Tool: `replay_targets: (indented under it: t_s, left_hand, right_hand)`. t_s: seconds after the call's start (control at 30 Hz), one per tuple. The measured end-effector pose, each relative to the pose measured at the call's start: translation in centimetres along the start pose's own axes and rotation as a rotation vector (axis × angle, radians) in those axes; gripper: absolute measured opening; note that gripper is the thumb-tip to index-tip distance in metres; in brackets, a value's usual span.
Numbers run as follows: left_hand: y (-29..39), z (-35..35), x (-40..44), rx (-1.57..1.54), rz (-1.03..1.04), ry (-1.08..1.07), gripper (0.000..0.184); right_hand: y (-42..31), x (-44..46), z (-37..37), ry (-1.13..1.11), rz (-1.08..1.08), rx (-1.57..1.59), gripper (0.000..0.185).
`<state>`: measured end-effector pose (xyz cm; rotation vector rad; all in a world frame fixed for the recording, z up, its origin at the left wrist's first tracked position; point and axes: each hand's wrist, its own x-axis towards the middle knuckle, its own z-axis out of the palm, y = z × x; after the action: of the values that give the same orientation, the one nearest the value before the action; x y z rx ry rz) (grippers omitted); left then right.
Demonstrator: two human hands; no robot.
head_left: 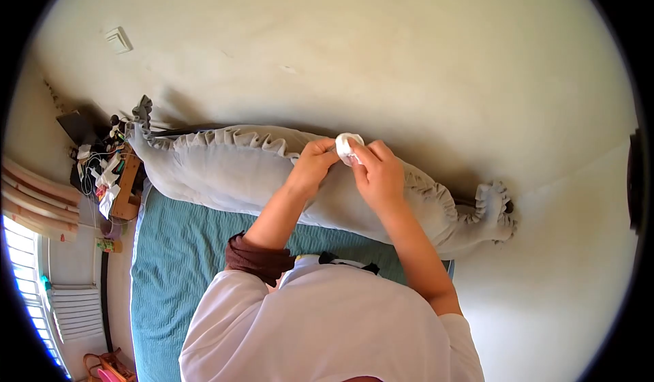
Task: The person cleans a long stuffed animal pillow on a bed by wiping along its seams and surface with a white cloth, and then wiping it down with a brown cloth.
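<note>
Now | your left hand [315, 163] and right hand [379, 176] pinch the bunched white cloth [345, 148] | it lies between their fingertips, long axis unclear

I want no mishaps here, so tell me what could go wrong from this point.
The white bundle, held between the left grip and right grip, might slip and fall onto the cover or bed. The brown cloth on the left forearm could slide loose.
</note>
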<state>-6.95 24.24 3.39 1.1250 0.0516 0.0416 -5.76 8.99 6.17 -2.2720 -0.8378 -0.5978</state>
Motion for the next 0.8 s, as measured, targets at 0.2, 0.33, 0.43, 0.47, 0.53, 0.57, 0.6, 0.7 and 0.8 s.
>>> replay_targets:
  t_s: [0.2,0.33,0.43,0.47,0.53,0.57,0.6,0.7,0.8]
  left_hand:
    - [0.3,-0.6,-0.1,-0.086,-0.089,-0.043,0.022]
    - [1.9,-0.1,-0.2,-0.020,-0.146,-0.038,0.021]
    - [0.4,-0.9,0.5,0.024,-0.099,-0.087,0.024]
    - [0.0,-1.1,0.7,-0.027,-0.092,-0.100,0.025]
    - [0.1,-1.2,0.9,-0.080,-0.080,-0.107,0.026]
    - [0.2,-1.2,0.8,-0.044,-0.089,-0.090,0.027]
    - [0.3,-1.1,0.6,-0.010,-0.098,-0.072,0.027]
    - [1.5,-0.6,0.3,-0.038,-0.130,-0.097,0.028]
    - [0.8,-0.7,0.7,-0.051,-0.110,-0.100,0.026]
  right_hand:
    - [4.7,-1.6,-1.1,0.060,0.109,-0.028,0.026]
    - [1.0,0.5,-1.7,0.250,-0.031,0.163,0.031]
    - [0.4,-0.1,-0.3,0.087,-0.119,0.046,0.026]
    - [1.0,-0.5,0.5,0.089,-0.157,-0.003,0.023]
    - [2.3,-1.5,-0.3,0.029,-0.052,-0.032,0.021]
    - [2.9,-2.1,-1.0,-0.033,0.062,-0.062,0.018]
    - [3.2,-2.1,-1.5,-0.040,0.062,-0.065,0.018]
    - [3.7,-1.0,-3.5,0.036,0.250,-0.057,0.022]
    - [0.4,0.3,-4.1,-0.042,0.142,0.322,0.035]
